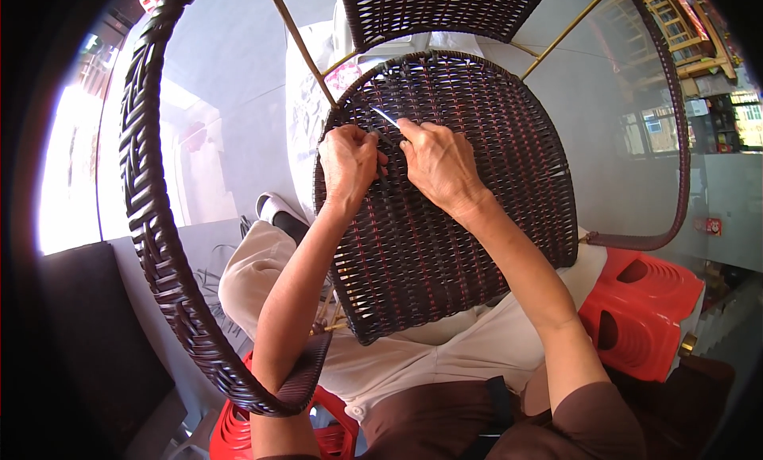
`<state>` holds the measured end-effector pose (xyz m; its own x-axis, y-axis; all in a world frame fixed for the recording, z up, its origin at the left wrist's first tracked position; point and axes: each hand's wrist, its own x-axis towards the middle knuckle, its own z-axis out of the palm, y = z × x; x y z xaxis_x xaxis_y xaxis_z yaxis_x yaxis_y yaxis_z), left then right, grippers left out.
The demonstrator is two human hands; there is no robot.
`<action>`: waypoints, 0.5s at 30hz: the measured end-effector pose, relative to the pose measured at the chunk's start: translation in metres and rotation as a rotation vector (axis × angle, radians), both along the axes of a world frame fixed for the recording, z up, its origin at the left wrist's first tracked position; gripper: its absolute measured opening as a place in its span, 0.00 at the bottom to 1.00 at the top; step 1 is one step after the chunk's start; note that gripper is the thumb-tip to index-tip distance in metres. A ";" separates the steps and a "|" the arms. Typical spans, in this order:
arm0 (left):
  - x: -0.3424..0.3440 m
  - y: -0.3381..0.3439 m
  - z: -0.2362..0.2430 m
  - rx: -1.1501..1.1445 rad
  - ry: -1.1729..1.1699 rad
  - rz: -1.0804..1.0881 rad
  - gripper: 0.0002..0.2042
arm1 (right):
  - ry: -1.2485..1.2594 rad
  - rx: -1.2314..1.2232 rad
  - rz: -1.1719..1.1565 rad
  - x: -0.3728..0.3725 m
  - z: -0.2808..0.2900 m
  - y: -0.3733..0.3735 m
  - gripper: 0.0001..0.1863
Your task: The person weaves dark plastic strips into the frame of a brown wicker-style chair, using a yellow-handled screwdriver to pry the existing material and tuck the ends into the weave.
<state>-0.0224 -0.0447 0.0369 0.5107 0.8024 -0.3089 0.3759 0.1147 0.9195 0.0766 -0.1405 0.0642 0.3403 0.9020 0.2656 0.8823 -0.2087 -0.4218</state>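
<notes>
A dark brown woven chair seat [461, 245] with reddish lines in its weave rests across my lap. Over its far left part, my left hand [348, 164] is closed in a pinch on a dark weaving strip [384, 164]. My right hand [442, 163] grips a thin silver pointed tool [385, 116], whose tip points toward the far left rim of the seat. The tool's handle is hidden inside my fist. Both hands are just above the weave, close together.
A thick braided armrest [143, 166] curves round on the left, a slimmer one [679, 142] on the right. Beyond the seat is a woven backrest [437, 11] on brass-coloured rods [568, 31]. Red plastic stools [644, 301] stand beside me. Loose strips [218, 289] lie on the floor.
</notes>
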 end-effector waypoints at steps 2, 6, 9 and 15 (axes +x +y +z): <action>0.000 0.000 0.000 0.008 0.007 0.000 0.10 | 0.055 0.022 0.012 -0.001 -0.008 -0.001 0.10; 0.001 0.000 -0.002 0.022 0.026 -0.009 0.10 | 0.115 0.029 0.023 -0.004 -0.021 -0.002 0.14; 0.001 0.000 -0.003 0.028 0.018 -0.010 0.10 | 0.091 0.087 -0.019 -0.008 -0.024 -0.004 0.14; 0.001 -0.001 -0.004 0.013 -0.003 0.009 0.10 | 0.139 0.037 -0.041 -0.009 -0.018 0.002 0.08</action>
<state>-0.0217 -0.0453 0.0328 0.5045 0.8109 -0.2965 0.3722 0.1056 0.9221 0.0678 -0.1385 0.0465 0.4123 0.8772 0.2460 0.8059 -0.2252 -0.5476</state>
